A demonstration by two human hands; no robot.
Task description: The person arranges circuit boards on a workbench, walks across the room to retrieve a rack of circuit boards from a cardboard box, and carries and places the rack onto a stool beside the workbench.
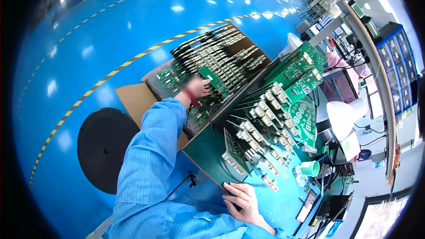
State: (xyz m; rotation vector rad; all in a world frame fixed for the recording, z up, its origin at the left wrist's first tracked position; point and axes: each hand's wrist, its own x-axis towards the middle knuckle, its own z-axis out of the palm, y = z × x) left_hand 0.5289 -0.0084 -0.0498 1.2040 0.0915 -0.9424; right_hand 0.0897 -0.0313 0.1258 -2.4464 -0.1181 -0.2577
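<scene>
My left arm, in a blue sleeve with a red band at the wrist, reaches out over a cardboard box (132,106) of circuit boards. The fingers of my left hand (197,89) are closed at the edge of a green circuit board (213,80), which lies tilted over the rows in the box; part of the hand is blurred. Beneath and beyond it, many boards (221,46) stand packed on edge. My right hand (243,202) rests at the near edge of the green-topped workbench (208,155), its fingers stretched out and holding nothing.
Upright boards with white connectors (261,124) crowd the bench, beside larger green boards (301,73). Farther right are a green cup (310,168), a white lamp shade (343,117) and a phone-like device (306,206). A round black stool seat (106,150) stands left of my arm.
</scene>
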